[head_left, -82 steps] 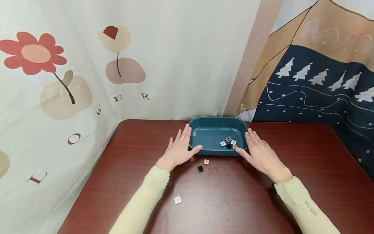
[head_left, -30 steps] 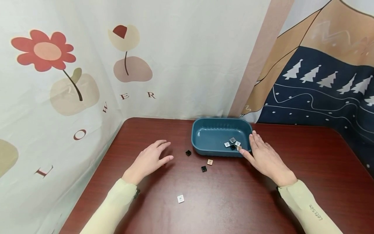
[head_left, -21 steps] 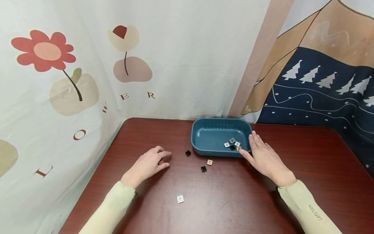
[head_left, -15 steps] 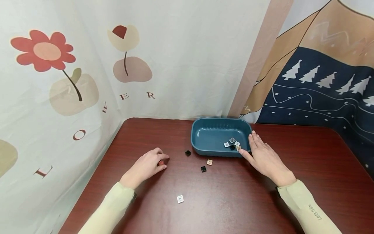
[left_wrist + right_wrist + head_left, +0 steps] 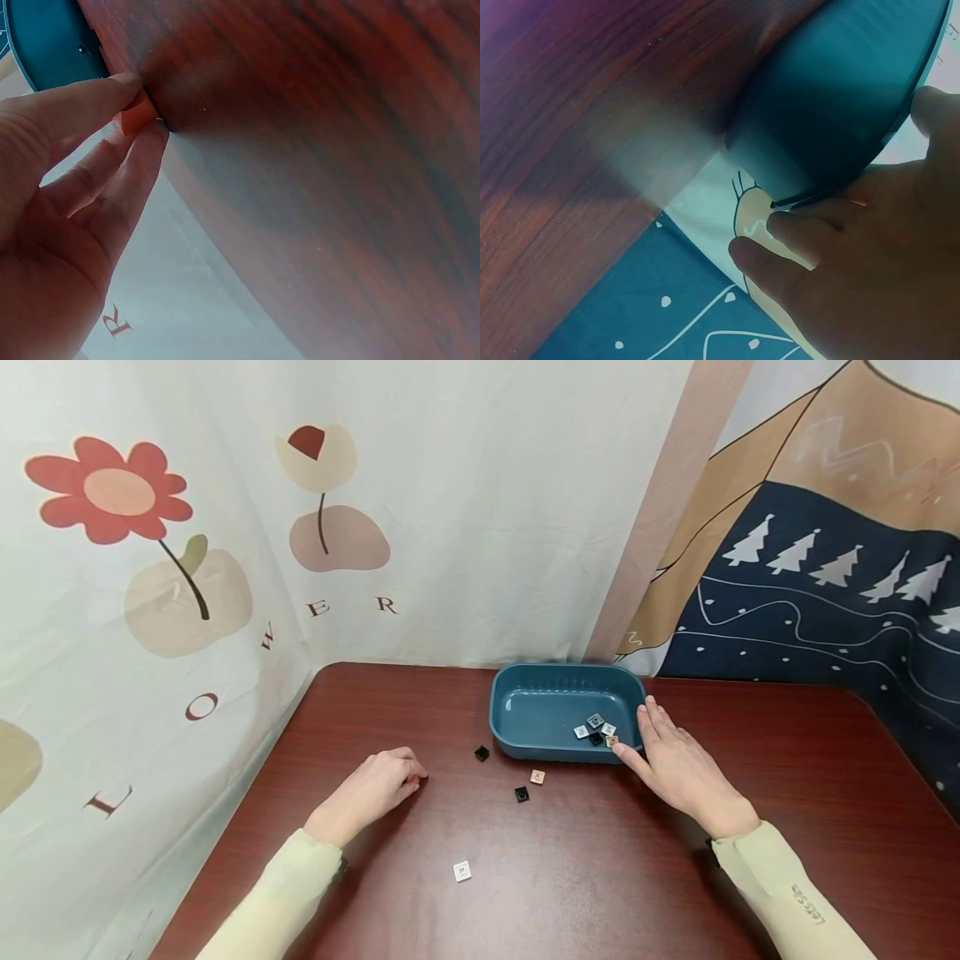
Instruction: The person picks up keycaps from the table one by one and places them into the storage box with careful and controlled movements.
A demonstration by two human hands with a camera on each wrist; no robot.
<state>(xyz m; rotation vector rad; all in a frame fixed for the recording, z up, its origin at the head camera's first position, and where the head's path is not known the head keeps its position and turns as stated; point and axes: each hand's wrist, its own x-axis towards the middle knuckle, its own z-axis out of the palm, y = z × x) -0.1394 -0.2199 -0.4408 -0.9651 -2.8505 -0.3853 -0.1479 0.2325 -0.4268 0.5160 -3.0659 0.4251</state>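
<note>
My left hand (image 5: 371, 792) is low over the left part of the table, its thumb and fingertips pinching a small orange keycap (image 5: 136, 115). Fingers cover most of that keycap in the head view. My right hand (image 5: 681, 770) rests against the right end of a blue-green dish (image 5: 555, 753), fingers straight along the outside and thumb at the front rim. Inside the dish lie several keycaps, among them a grey one (image 5: 595, 721) and a white one (image 5: 581, 732). Outside it, a black keycap (image 5: 482, 753) sits near the dish's left front corner.
A tan keycap (image 5: 537, 777) and another black keycap (image 5: 522, 794) lie in front of the dish on the brown table (image 5: 600, 877). Nearer me is a white keycap (image 5: 462, 871). Printed curtains (image 5: 465, 527) hang right behind the table's back edge.
The left hand has left the dish's left side, moved left and down to the table, and its fingers have closed on the orange keycap. The right hand stays at the dish.
</note>
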